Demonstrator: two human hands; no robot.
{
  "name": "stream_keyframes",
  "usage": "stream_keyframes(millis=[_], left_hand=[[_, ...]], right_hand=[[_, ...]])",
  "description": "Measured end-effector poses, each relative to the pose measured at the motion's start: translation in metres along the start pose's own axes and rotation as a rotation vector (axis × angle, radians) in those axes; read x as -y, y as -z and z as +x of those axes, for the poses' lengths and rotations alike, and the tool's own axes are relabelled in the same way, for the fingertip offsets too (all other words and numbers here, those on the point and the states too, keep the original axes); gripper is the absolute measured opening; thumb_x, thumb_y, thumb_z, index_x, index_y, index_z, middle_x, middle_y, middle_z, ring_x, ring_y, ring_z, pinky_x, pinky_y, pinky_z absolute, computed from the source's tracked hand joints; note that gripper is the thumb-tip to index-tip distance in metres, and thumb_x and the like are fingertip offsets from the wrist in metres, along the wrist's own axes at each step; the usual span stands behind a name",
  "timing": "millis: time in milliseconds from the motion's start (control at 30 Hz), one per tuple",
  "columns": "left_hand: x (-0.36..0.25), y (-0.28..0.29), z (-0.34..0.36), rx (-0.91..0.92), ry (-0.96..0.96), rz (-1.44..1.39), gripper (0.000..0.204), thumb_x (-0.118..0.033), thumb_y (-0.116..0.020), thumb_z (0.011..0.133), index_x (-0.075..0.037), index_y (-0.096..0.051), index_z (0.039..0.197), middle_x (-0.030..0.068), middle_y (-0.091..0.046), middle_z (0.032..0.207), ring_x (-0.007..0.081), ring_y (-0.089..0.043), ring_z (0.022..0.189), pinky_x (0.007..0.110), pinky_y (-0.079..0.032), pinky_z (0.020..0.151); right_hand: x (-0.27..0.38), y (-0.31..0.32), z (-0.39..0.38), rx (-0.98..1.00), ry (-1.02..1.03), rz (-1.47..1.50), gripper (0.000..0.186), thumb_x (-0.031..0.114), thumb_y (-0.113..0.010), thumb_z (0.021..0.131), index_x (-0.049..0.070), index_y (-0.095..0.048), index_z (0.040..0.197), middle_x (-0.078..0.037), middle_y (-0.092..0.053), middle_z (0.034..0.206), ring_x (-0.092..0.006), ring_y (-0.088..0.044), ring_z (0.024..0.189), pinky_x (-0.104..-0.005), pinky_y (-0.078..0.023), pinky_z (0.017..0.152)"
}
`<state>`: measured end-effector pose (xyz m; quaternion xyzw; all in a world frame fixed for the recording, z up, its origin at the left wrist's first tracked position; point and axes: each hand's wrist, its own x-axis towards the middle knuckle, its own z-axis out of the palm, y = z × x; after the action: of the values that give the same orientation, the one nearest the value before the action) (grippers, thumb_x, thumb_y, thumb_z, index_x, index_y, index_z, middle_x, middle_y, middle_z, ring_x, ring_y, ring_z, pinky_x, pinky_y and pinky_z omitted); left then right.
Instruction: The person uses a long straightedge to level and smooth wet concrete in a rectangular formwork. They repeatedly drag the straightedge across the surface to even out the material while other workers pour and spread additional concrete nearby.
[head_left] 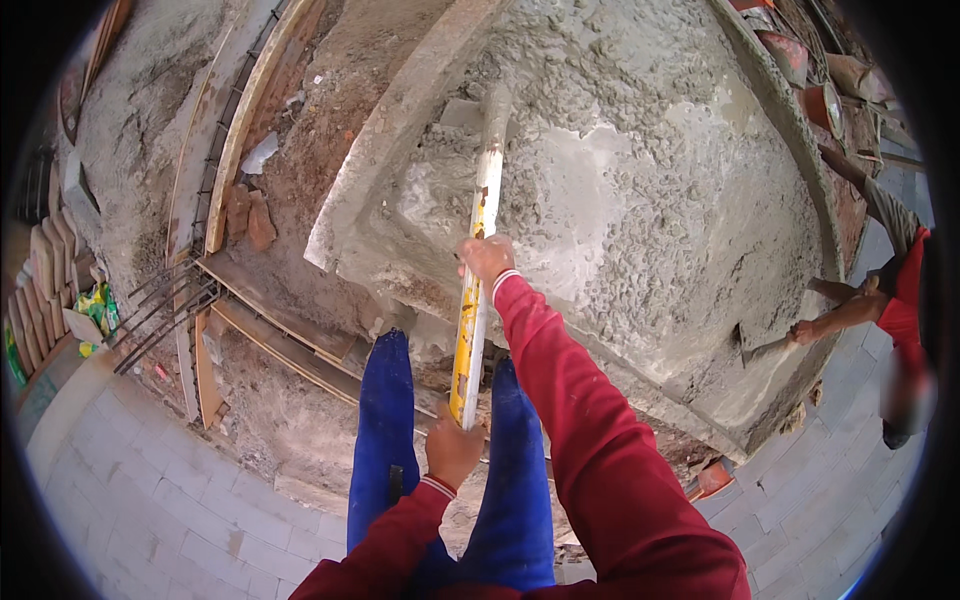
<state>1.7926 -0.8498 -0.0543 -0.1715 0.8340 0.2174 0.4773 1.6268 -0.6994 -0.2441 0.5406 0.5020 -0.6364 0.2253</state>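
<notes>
Both my hands grip the long handle of a hoe (478, 215), its shaft white with worn yellow patches. My right hand (487, 257) is wrapped round the middle of the shaft. Lower down, between my knees, my left hand (455, 447) closes on the near end of it. The far end is caked in grey, and the hoe's blade (463, 114) lies partly sunk in wet concrete (640, 190), so its full shape is hidden. Lumpy concrete spreads around the blade, with smoother wet patches to its right.
At the right a co-worker's hand (803, 332) holds a trowel (765, 350) against the concrete. Raised edges (395, 130) border the slab. Steel bars (165, 315) stick out at left, near wooden boards (285, 330). Buckets (822, 108) stand at far right; grey paving (170, 500) lies nearby.
</notes>
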Motion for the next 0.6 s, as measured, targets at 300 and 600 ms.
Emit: stream_keyframes(millis=[300,600], left_hand=[[-0.003,-0.096,-0.141,0.328,0.073,-0.088,0.048,-0.02,-0.068,0.076,0.003,-0.043,0.11,0.0307,-0.066,0.086,0.0476,-0.066,0.083,0.053,-0.055,0.077],[-0.036,-0.074,-0.014,0.251,-0.207,-0.082,0.04,-0.021,-0.069,0.076,-0.005,-0.049,0.106,0.0254,-0.065,0.082,0.0463,-0.064,0.078,0.053,-0.053,0.07]], right_hand=[[-0.084,0.151,-0.113,0.016,-0.226,0.07,0.012,0.01,-0.066,0.08,0.001,-0.058,0.077,-0.006,-0.056,0.062,-0.0199,-0.056,0.049,-0.0353,-0.049,0.046],[0.032,0.171,-0.06,-0.13,0.183,0.107,0.012,0.006,-0.063,0.076,-0.002,-0.055,0.079,-0.009,-0.055,0.063,-0.0195,-0.056,0.047,-0.0344,-0.045,0.043]])
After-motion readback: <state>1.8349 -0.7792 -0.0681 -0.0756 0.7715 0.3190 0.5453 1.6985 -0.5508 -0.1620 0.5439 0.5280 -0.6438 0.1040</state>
